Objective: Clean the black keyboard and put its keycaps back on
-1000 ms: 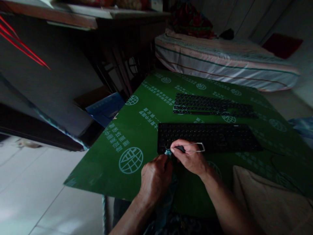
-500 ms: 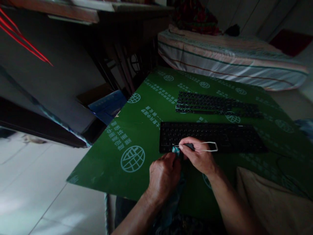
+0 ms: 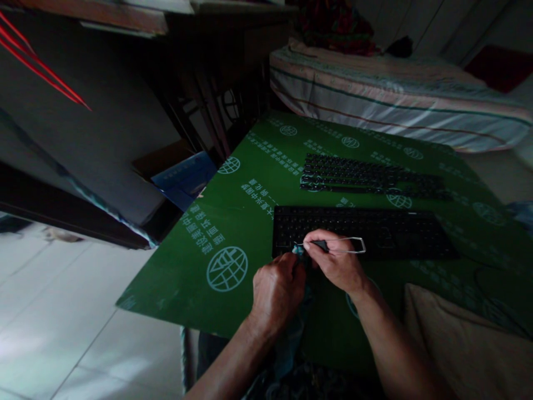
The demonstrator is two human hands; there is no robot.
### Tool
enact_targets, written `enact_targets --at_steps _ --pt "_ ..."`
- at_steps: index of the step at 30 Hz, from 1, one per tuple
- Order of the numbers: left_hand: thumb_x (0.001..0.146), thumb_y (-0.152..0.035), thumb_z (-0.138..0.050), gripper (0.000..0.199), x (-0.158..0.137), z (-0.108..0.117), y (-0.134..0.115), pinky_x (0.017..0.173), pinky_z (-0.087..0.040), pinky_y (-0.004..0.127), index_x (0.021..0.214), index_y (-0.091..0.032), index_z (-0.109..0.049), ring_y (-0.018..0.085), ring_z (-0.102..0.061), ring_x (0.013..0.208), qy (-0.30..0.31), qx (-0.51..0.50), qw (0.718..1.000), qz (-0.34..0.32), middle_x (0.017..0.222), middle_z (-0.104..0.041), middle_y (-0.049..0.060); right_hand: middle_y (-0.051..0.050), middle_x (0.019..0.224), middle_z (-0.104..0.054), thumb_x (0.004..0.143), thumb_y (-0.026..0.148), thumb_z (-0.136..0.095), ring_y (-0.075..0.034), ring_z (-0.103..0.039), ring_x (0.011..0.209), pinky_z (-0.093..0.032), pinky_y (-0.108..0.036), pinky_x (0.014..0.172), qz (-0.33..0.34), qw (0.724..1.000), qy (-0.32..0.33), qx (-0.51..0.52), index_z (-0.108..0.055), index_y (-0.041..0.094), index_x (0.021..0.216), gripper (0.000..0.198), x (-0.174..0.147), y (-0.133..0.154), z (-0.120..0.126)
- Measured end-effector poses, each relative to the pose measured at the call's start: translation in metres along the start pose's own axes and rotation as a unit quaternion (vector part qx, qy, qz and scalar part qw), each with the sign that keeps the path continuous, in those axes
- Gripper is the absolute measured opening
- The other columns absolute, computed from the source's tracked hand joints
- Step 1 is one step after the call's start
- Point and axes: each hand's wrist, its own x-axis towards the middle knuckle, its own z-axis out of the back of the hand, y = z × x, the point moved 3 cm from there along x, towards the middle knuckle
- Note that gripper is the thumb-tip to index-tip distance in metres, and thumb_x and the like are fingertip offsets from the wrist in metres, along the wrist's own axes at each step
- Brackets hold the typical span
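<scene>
The left hand (image 3: 278, 282) is gripping a cloth (image 3: 297, 249) and the right hand (image 3: 335, 261) is pinching a tool (image 3: 320, 244), both working at the keyboard's (image 3: 410, 236) near left corner; keys (image 3: 347, 173) are lying beyond it.

keyboard (image 3: 403, 239): partly hidden by right hand (image 3: 337, 264) | blue cloth (image 3: 297, 250): partly hidden by left hand (image 3: 278, 286) | wire tool (image 3: 320, 244): tip too small to tell | loose keys (image 3: 347, 173): lettering unreadable | red cord (image 3: 46, 69): cut off, left edge

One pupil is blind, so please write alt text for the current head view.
Right hand holding a wire tool, left hand pinching blue cloth, both at the near edge of a black keyboard. Beyond it, keycaps lie in rows on a green table.
</scene>
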Motion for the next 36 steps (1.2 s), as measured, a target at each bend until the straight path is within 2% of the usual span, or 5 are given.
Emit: enact_targets --at_steps 8,15,21,28,36 --pt "0.081 -0.017 -0.047 0.016 -0.010 -0.004 0.000 0.052 -0.028 0.022 0.065 -0.018 -0.052 0.011 -0.050 0.052 0.024 0.001 1.000 -0.019 0.060 -0.055 -0.001 0.003 0.059 -0.055 0.081 0.024 -0.053 -0.009 -0.049 0.050 -0.039 -0.018 0.048 0.001 1.000 0.016 -0.003 -0.061 0.017 0.074 0.013 -0.008 0.004 0.003" --pt "0.082 -0.018 -0.047 0.018 -0.009 0.004 0.004 0.048 -0.025 0.022 0.065 -0.018 -0.053 0.009 -0.045 0.047 0.001 0.003 1.000 -0.009 0.057 -0.054 -0.002 0.003 0.059 -0.055 0.082 0.026 -0.053 -0.009 -0.050 0.051 -0.040 -0.019 0.049 0.000 1.000 0.002 -0.004 -0.063 0.017 0.078 0.014 -0.006 0.002 0.000" --pt "0.083 -0.017 -0.047 0.018 -0.011 0.000 0.003 0.050 -0.029 0.021 0.066 -0.018 -0.054 0.010 -0.048 0.050 0.021 0.012 1.000 -0.015 0.059 -0.056 -0.001 0.003 0.061 -0.057 0.082 0.024 -0.053 -0.008 -0.051 0.051 -0.041 -0.018 0.050 0.008 1.000 0.019 -0.011 -0.062 0.017 0.077 0.013 -0.010 0.003 0.000" --pt "0.083 -0.018 -0.047 0.019 -0.008 0.006 0.001 0.048 -0.028 0.021 0.066 -0.018 -0.055 0.009 -0.048 0.048 0.018 0.024 1.000 -0.002 0.059 -0.059 -0.001 0.002 0.062 -0.059 0.081 0.026 -0.053 -0.010 -0.052 0.052 -0.042 -0.019 0.050 -0.002 1.000 -0.003 -0.004 -0.063 0.018 0.078 0.013 -0.008 0.003 0.001" --pt "0.084 -0.018 -0.046 0.020 -0.009 -0.004 -0.006 0.052 -0.030 0.021 0.065 -0.018 -0.054 0.011 -0.053 0.053 0.039 0.022 0.999 -0.010 0.062 -0.060 0.000 0.001 0.065 -0.060 0.082 0.024 -0.052 -0.009 -0.053 0.052 -0.042 -0.019 0.051 0.014 0.999 0.004 -0.031 -0.063 0.017 0.076 0.014 -0.011 0.002 0.006"
